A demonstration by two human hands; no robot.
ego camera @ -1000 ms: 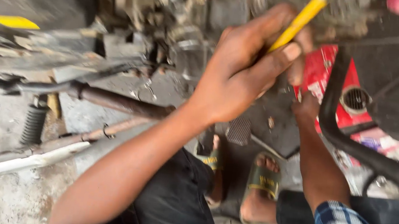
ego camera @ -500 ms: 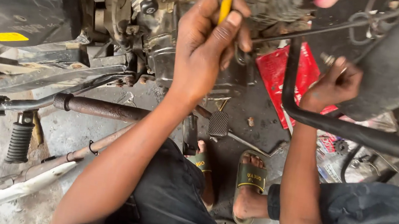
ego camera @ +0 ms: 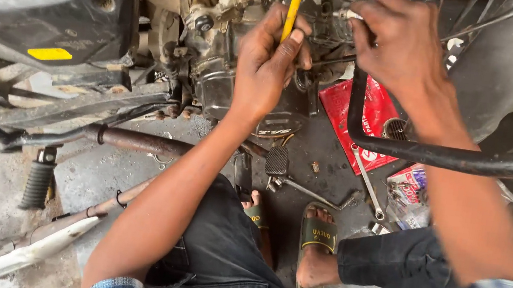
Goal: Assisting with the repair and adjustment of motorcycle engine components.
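The left hand [ego camera: 267,65] gripped a yellow screwdriver [ego camera: 292,14] at the motorcycle engine [ego camera: 213,71]; the right hand [ego camera: 395,40] pinched a small part there

My left hand [ego camera: 272,59] grips a yellow-handled screwdriver [ego camera: 292,14], shaft pointing up into the motorcycle engine [ego camera: 220,72]. My right hand [ego camera: 395,40] pinches a small metal part at the engine's far right side. Below it a black curved tube [ego camera: 442,155] crosses over a red packet [ego camera: 360,122] on the floor. Nearer to me lie a spanner [ego camera: 367,190], the footpeg [ego camera: 37,183] at left, and my sandalled foot [ego camera: 316,249].
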